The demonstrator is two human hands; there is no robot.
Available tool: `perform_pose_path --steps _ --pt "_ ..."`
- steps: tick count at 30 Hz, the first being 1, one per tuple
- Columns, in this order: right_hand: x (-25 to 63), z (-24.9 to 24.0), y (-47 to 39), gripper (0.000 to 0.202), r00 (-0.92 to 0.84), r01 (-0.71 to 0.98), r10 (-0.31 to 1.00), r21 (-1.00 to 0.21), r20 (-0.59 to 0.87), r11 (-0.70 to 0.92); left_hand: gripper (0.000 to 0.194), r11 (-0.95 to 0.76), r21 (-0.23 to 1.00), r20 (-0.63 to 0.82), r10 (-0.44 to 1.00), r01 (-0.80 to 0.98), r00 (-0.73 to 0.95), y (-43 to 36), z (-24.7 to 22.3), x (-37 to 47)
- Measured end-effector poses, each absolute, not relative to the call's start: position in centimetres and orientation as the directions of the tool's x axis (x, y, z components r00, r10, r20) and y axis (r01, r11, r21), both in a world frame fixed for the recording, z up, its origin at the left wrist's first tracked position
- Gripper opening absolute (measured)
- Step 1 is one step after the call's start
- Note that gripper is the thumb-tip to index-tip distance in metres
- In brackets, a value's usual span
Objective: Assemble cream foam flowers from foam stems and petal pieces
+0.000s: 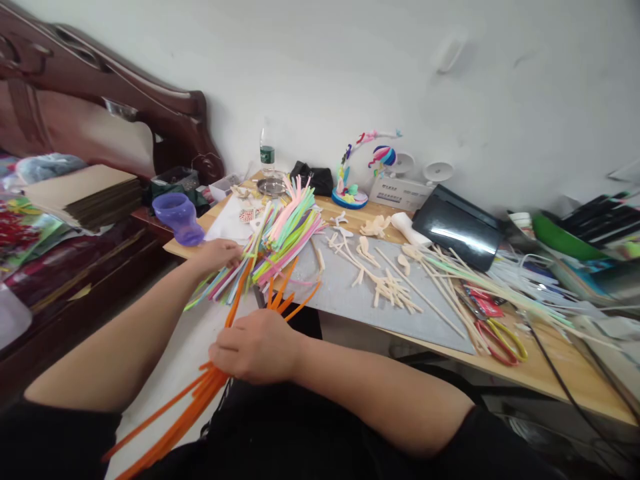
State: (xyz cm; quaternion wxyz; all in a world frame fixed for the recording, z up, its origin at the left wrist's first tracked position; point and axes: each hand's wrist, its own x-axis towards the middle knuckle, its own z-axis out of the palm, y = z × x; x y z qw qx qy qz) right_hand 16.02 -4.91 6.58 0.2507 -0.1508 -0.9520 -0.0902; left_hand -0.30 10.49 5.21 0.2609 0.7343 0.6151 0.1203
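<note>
My right hand [257, 347] is closed around a bundle of orange pipe cleaners [195, 400], whose ends fan out above and below the fist. At the table's left front edge, my left hand [217, 258] bends its fingers at the side of a large pile of multicoloured pipe cleaners [287, 233]. Its fingertips are partly hidden, and what they grip is too small to make out. Some orange strands run up from the right fist to the pile.
A purple vase [179, 219] stands left of the pile. Cream pipe-cleaner pieces [390, 290] lie on the grey mat [335, 290]. Scissors [505, 340] rest at the right front. Behind are a bottle [267, 157], a blue-based ornament [350, 198] and a black glossy case [457, 227].
</note>
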Motion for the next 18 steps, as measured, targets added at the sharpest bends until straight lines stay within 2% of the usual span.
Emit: perform_pose_path --steps 3,8,13,16,18 --pt "16.3 6.3 -4.6 0.019 -0.828 0.377 0.285 0.102 0.484 0.920 0.037 -0.195 0.334 -0.174 0.949 0.922 0.264 10.5 4.8 0.9" --pt "16.7 6.0 -4.9 0.018 -0.850 0.371 0.302 0.085 0.431 0.925 0.065 -0.112 0.161 0.049 0.993 0.981 0.105 9.8 3.8 3.4" --pt "17.8 6.5 -5.5 0.017 -0.825 0.389 0.322 0.055 0.464 0.919 0.053 -0.017 0.220 -0.065 0.997 0.975 0.032 11.1 3.5 4.0" --pt "18.9 6.9 -5.8 0.017 -0.828 0.377 0.292 0.088 0.479 0.922 0.049 0.080 0.306 0.003 0.996 0.949 -0.085 13.0 4.3 3.3" --pt "19.7 7.2 -5.9 0.018 -0.823 0.363 0.257 0.121 0.507 0.924 0.047 0.087 0.397 0.057 0.991 0.914 -0.119 14.4 5.2 2.9"
